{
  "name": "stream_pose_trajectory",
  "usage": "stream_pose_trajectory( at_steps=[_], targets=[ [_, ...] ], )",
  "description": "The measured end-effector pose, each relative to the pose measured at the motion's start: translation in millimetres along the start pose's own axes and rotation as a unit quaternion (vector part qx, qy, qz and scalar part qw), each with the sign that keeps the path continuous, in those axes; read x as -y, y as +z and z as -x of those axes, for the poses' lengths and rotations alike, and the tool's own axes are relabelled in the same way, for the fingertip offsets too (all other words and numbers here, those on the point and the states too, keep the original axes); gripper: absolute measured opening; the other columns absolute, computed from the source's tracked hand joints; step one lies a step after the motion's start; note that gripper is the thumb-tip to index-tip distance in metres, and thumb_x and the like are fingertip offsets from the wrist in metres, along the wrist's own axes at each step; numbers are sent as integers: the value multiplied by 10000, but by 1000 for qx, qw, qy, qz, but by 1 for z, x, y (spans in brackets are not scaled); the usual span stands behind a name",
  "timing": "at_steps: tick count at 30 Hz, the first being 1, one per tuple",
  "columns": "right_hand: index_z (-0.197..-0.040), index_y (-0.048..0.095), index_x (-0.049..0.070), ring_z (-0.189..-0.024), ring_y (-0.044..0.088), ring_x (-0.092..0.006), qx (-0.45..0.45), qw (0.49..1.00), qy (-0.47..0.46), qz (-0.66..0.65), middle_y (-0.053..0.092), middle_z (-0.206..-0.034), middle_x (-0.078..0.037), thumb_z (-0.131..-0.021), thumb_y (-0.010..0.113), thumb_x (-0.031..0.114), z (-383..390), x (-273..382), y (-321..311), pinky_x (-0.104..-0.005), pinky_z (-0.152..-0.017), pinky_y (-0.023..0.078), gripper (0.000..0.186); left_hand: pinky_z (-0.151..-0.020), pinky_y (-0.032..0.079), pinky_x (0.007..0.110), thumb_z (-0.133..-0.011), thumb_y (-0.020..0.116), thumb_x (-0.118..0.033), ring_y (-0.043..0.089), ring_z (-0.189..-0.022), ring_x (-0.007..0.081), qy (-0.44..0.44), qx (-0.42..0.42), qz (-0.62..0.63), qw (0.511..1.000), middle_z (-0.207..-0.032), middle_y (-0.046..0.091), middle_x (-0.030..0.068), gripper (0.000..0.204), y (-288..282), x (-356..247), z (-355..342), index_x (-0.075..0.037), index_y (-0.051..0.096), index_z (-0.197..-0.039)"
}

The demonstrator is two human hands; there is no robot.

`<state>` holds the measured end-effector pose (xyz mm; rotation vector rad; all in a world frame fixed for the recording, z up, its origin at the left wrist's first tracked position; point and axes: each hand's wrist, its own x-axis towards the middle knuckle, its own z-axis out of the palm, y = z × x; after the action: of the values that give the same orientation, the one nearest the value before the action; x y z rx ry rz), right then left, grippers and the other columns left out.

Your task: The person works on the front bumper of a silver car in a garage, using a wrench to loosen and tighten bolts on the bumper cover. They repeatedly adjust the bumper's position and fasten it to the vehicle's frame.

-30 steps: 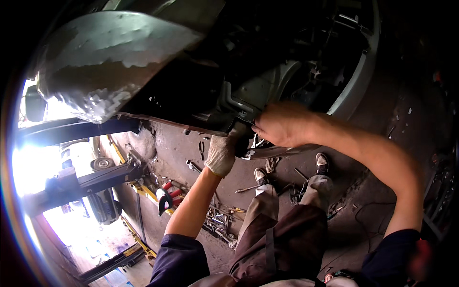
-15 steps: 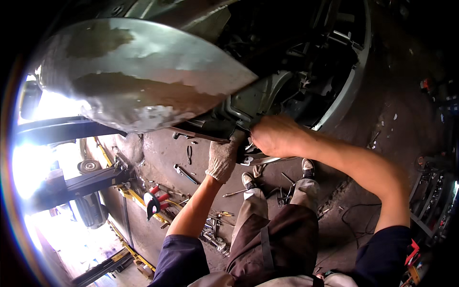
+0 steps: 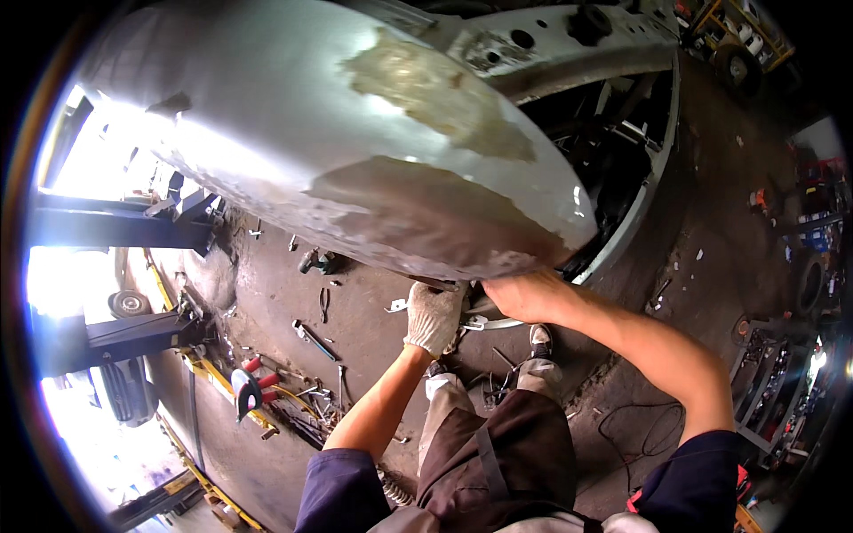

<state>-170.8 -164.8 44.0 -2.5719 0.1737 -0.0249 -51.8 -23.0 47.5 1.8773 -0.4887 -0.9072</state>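
Observation:
A large curved car body panel [image 3: 267, 151], grey with worn, brownish patches, spans the upper middle of the head view. My left hand [image 3: 434, 318], in a white knit glove, is at its lower edge, closed round something I cannot make out. Close beside it, my bare right hand [image 3: 515, 297] is curled in at the same edge with its fingertips out of sight under the panel. What the right fingers grip is hidden. A pale curved strip [image 3: 489, 324] shows just below my hands.
An open car front frame [image 3: 653, 169] stands beyond the panel. On the floor lie a drill [image 3: 317, 261], pliers [image 3: 324, 304], a hammer-like tool [image 3: 315, 339] and several loose tools. Blue lift arms [image 3: 133, 222] reach in at left; a parts rack [image 3: 764, 391] stands at right.
My view has shifted, so the panel fills more of the picture and its tip overlaps my right hand. More of the frame's top shows. Both hands stay close together at the panel edge.

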Motion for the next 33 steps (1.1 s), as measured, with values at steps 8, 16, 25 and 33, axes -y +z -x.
stream_pose_trajectory(
  at_steps=[8, 16, 25, 33],
  targets=[
    [-939, 635, 3, -853, 636, -390, -97, 994, -32, -26, 657, -921, -224, -865, 491, 131, -1, 16, -18, -485, -724, 504, 206, -692, 493, 456, -823, 554, -158, 657, -772, 361, 239, 8, -390, 889, -837, 705, 145, 216, -4, 58, -14, -45, 716, -911],
    [-869, 627, 16, -796, 642, -408, -71, 996, 14, -46, 660, -878, -215, -851, 511, 138, 9, 22, -27, -497, -681, 520, 170, -986, 392, 469, -913, 475, -212, 569, -1098, 343, 204, 26, -386, 899, -1144, 644, 136, 301, -10, 93, -6, -81, 644, -1125],
    [-748, 656, 7, -727, 677, -387, -68, 995, 47, -58, 675, -747, -203, -807, 552, 135, 5, 11, -3, -493, -653, 552, 175, -587, 452, 301, -868, 654, -159, 549, -654, 123, 128, -51, -14, 990, -772, 637, 31, 184, 5, 14, -5, 5, 652, -951],
    [-940, 650, 3, -840, 664, -417, -26, 977, 153, -149, 677, -843, -244, -870, 614, 292, 2, 7, -10, -495, -758, 538, 299, -580, 435, 290, -857, 653, -169, 566, -655, 149, 58, -46, 38, 997, -773, 641, 48, 135, 4, 35, -7, -44, 652, -908]
  ],
)
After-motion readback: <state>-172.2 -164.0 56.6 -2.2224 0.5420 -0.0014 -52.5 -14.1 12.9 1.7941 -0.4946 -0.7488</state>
